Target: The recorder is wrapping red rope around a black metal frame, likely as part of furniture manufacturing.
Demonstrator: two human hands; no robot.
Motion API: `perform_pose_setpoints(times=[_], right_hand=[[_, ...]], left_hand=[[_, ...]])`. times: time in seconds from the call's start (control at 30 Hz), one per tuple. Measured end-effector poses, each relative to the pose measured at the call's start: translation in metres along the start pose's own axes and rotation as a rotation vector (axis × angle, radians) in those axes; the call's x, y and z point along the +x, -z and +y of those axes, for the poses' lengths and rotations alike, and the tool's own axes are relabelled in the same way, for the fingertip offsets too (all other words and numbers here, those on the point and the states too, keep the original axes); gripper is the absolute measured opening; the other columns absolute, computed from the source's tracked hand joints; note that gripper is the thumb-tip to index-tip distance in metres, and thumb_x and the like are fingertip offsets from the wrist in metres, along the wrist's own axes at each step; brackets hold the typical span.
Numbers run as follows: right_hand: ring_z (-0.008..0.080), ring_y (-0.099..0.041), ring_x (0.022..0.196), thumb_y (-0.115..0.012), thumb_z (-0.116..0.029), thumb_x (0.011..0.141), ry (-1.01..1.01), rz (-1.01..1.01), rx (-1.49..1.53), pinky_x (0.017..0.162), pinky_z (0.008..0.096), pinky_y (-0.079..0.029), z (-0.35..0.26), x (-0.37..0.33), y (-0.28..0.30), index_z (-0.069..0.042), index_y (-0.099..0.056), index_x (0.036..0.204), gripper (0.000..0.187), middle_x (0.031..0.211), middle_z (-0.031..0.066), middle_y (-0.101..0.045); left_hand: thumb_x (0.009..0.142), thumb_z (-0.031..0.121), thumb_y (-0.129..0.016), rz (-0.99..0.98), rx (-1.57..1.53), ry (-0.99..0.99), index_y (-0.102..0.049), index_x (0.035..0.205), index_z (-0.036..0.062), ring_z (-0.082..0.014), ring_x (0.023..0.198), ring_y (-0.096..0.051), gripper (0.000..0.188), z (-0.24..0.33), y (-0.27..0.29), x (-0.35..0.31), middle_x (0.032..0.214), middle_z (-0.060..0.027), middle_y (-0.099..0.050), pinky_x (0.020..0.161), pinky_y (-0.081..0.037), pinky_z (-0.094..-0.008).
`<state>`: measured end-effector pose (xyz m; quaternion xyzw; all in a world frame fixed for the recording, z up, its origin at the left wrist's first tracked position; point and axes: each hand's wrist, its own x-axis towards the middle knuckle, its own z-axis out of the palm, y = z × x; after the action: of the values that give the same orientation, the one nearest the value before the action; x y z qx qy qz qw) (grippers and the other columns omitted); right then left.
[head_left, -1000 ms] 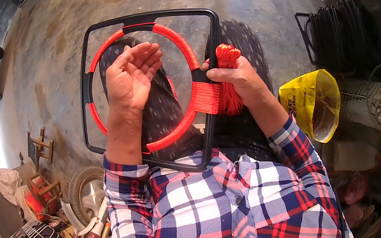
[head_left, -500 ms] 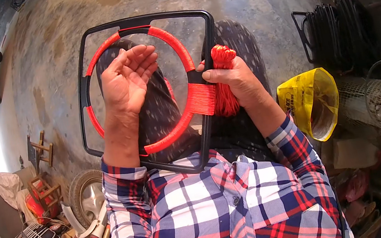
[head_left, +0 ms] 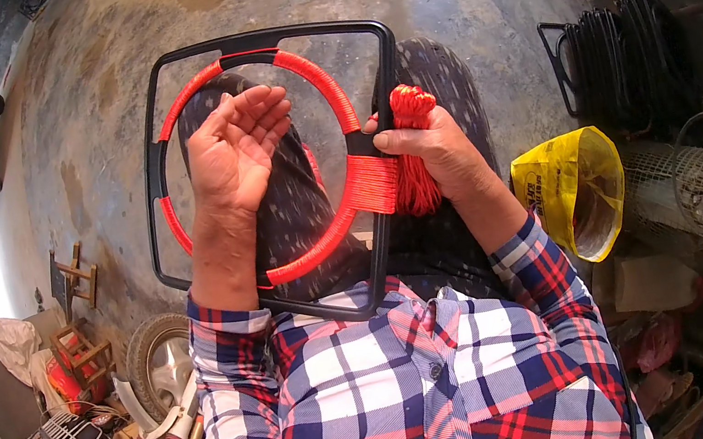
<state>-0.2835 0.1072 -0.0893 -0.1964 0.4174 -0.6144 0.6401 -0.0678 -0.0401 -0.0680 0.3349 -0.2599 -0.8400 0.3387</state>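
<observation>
The left hand (head_left: 234,155) is poised palm-up, fingers loosely curled, grip unloaded; a black rectangular frame (head_left: 265,35) and glossy red cord bundle (head_left: 417,176) are clasped by the right hand (head_left: 442,148).

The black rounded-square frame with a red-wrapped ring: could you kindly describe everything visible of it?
The black rounded-square frame, smooth like plastic or coated metal, surrounds a ring wound with shiny red cord, black gaps between stretches. A broad red winding crosses to the frame's right bar. It is tilted, over the person's dark speckled trousers. The right hand grips its right side; the open left hand overlaps it, contact unclear.
</observation>
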Motion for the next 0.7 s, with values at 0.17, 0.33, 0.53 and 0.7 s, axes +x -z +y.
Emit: perform_pose_setpoints(times=[0.17,0.33,0.53,0.7], right_hand=[[0.0149,-0.065,0.087,-0.071,-0.001,0.079,0.007,0.007,-0.031,0.084,0.0299,-0.051,0.0011,0.0007,0.0006,0.001,-0.066,0.101,0.023,0.095,0.005,-0.067],[0.0156,-0.065,0.088,-0.071,-0.001,0.079,0.001,0.011,-0.03,0.086,0.0306,-0.051,0.0012,0.0013,0.0008,0.0,-0.065,0.102,0.024,0.096,0.0052,-0.067],[0.0152,-0.065,0.088,-0.072,-0.002,0.078,-0.007,0.015,-0.064,0.086,0.0309,-0.051,0.0022,0.0024,0.0019,-0.001,-0.065,0.102,0.025,0.097,0.0047,-0.067],[0.0131,-0.063,0.086,-0.071,-0.002,0.079,0.008,0.029,-0.036,0.082,0.029,-0.051,0.0002,0.0011,-0.0019,0.0,-0.067,0.101,0.022,0.094,0.003,-0.067]], left_hand=[[0.1,0.029,-0.045,0.005,0.005,-0.005,-0.061,0.117,-0.0055,-0.0341,0.116,-0.059,0.042,-0.0011,0.0002,-0.0005,0.121,-0.0228,-0.064,0.105,-0.043,-0.0454],[0.1,0.029,-0.045,0.015,0.016,-0.009,-0.062,0.117,-0.0051,-0.0339,0.117,-0.059,0.041,-0.0025,-0.001,-0.0009,0.122,-0.0226,-0.064,0.104,-0.043,-0.0453],[0.1,0.03,-0.045,0.023,0.015,-0.018,-0.063,0.115,-0.0048,-0.0336,0.116,-0.06,0.042,-0.004,-0.0009,-0.0029,0.121,-0.0229,-0.064,0.103,-0.044,-0.0452],[0.1,0.03,-0.046,0.035,0.021,-0.007,-0.063,0.115,-0.0046,-0.0336,0.115,-0.06,0.042,-0.006,-0.0024,-0.0035,0.121,-0.0228,-0.064,0.103,-0.043,-0.0449]])
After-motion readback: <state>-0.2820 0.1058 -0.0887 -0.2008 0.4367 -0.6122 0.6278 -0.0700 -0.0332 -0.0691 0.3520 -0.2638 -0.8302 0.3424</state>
